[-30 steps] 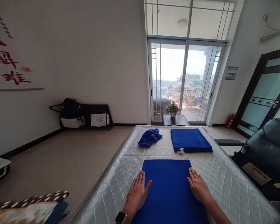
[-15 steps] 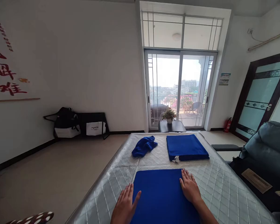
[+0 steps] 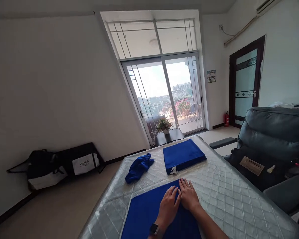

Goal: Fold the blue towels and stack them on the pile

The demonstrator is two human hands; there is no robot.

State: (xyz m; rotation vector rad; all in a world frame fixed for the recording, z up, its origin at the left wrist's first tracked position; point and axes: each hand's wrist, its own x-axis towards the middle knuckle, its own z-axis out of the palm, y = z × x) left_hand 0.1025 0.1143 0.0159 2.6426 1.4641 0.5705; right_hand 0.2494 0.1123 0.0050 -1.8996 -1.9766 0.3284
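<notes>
A flat blue cloth [image 3: 144,212] lies spread on the quilted silver table cover [image 3: 221,196] right in front of me. My left hand [image 3: 168,203], with a watch on the wrist, rests on the cloth near its far right part, fingers slightly bent and apart. Beside it my right hand [image 3: 188,194] lies flat over the cloth's far right corner, fingers stretched forward. The two hands nearly touch. Beyond them sits a stack of folded blue cloth [image 3: 184,154] with a white tag [image 3: 173,170] at its near edge. To its left is a crumpled blue cloth [image 3: 139,167].
A dark armchair [image 3: 276,132] stands on the right with a brown card [image 3: 251,165] on it. At the table's far end is a black chair [image 3: 169,136] bearing a potted plant [image 3: 164,125]. Black and white bags [image 3: 84,164] lie along the left wall.
My left hand has moved from the cloth's left edge across to the right, beside my right hand. The view has tilted and turned to the right.
</notes>
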